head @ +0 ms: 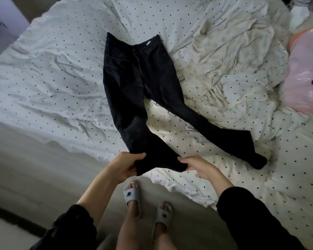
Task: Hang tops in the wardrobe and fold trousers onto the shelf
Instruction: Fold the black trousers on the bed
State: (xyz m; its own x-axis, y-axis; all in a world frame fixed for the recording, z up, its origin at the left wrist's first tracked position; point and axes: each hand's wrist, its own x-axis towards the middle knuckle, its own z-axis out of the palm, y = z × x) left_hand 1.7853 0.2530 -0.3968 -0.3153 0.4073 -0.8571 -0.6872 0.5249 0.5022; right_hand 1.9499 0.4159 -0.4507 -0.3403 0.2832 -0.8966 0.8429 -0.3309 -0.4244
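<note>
Nearest, the left hand and right hand each have a grip clenched on the hem of one leg of the dark trousers. The trousers lie spread on the polka-dot bed, waistband farthest away, a pink bag at the right edge.

Dim, soft light; edges bowed and blurred

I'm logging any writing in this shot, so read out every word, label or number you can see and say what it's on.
"O1" or "OT", uncertain and cut off by the frame edge: dark print on the pink plastic bag.
Small white tag inside the trousers' waistband: too small to read.
Slippers' dark emblem: no legible text.
</note>
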